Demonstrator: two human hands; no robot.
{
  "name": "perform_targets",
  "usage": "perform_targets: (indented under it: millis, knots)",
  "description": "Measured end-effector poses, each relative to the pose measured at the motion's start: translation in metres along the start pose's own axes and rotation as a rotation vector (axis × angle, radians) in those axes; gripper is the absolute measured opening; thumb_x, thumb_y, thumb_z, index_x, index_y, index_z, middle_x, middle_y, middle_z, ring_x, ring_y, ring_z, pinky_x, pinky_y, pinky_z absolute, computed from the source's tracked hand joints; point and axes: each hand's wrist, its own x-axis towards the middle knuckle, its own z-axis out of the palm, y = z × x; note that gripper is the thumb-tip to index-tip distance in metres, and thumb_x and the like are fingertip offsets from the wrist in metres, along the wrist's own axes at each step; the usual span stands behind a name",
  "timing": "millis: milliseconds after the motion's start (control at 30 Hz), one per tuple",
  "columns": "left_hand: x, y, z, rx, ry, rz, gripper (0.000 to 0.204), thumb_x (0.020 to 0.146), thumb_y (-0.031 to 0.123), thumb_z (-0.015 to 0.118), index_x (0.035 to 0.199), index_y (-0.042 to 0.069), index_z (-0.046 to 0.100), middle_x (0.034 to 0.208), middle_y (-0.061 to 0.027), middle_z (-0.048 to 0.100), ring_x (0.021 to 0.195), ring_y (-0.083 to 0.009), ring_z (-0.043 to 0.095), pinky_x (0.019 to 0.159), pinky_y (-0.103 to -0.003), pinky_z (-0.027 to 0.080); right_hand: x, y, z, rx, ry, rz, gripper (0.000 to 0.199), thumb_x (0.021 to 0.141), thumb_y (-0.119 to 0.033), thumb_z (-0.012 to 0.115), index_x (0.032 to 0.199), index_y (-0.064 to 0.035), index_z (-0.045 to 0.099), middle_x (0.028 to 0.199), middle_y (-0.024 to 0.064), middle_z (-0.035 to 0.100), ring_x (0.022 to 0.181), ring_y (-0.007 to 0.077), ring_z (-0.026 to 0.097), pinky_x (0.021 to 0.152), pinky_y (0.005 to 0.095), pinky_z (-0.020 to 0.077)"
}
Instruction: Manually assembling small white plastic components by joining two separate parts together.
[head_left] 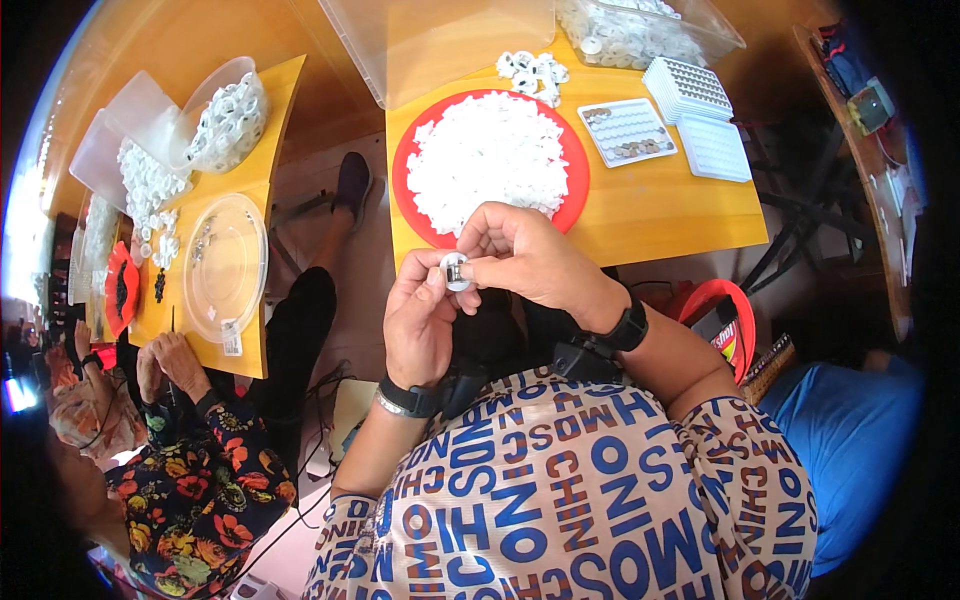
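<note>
Between my two hands, near the front edge of the table, is a small round white plastic part (456, 271) with a dark and metallic piece set in its face. My left hand (418, 322) pinches it between thumb and fingers from the left. From the right, the fingers of my right hand (530, 258) close on the same part; what else they may hold is hidden. Just beyond my hands lies a red round tray (404, 190) heaped with small white plastic pieces (488, 155).
Right of the red tray, a white blister tray (628, 132) holds several coin-like discs, beside stacked trays (690, 90). A clear bin (720, 35) of white parts stands behind. At left, another person's hands (172, 362) rest by a second table (285, 110) with a clear round lid (226, 268).
</note>
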Motion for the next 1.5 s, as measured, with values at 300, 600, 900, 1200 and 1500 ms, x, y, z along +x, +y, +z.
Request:
perform_targets:
  millis: [300,600,900,1200,1500]
  knots:
    - [0.005,-0.010,0.030,0.132,0.091,0.044,0.024,0.098,0.020,0.046,0.107,0.000,0.055,0.087,-0.0083,0.062,0.074,-0.0153,0.057,0.067,-0.027,0.046,-0.011,-0.010,-0.011,0.005,0.072,-0.020,0.013,0.082,0.002,0.062,0.090,0.0033,0.053,0.071,0.0059,0.060,0.060,0.0098,0.060,0.056,0.0230,0.0492]
    - [0.018,-0.035,0.067,0.050,0.018,0.000,0.027,0.098,0.023,0.044,0.107,-0.001,0.053,0.087,-0.0098,0.061,0.070,-0.0167,0.057,0.065,-0.027,0.046,-0.041,-0.015,-0.060,0.133,0.018,-0.015,0.014,0.084,-0.002,0.061,0.096,-0.0003,0.054,0.082,0.0032,0.061,0.074,0.0070,0.059,0.067,0.0219,0.0480]
    - [0.010,-0.043,0.088,0.304,0.025,0.061,0.026,0.098,0.022,0.045,0.107,0.000,0.054,0.087,-0.0057,0.060,0.074,-0.0124,0.054,0.069,-0.026,0.044,-0.056,-0.003,-0.064,0.225,0.067,-0.096,0.015,0.081,0.003,0.062,0.092,0.0020,0.051,0.075,0.0051,0.057,0.061,0.0107,0.058,0.056,0.0238,0.0483]
    - [0.000,-0.037,0.076,0.344,0.014,0.097,0.024,0.098,0.023,0.048,0.106,0.001,0.055,0.089,-0.0074,0.060,0.075,-0.0140,0.056,0.068,-0.026,0.045,-0.055,0.001,-0.053,0.303,0.035,-0.083,0.016,0.084,0.000,0.063,0.093,0.0007,0.050,0.078,0.0052,0.058,0.062,0.0097,0.058,0.056,0.0221,0.0476]
    - [0.004,-0.037,0.076,0.145,0.017,0.034,0.021,0.098,0.020,0.045,0.105,0.002,0.053,0.086,-0.0086,0.059,0.074,-0.0142,0.055,0.069,-0.026,0.044,-0.052,-0.002,-0.054,0.349,-0.027,-0.029,0.015,0.086,0.000,0.061,0.097,-0.0018,0.051,0.081,0.0054,0.061,0.070,0.0108,0.062,0.062,0.0230,0.0503]
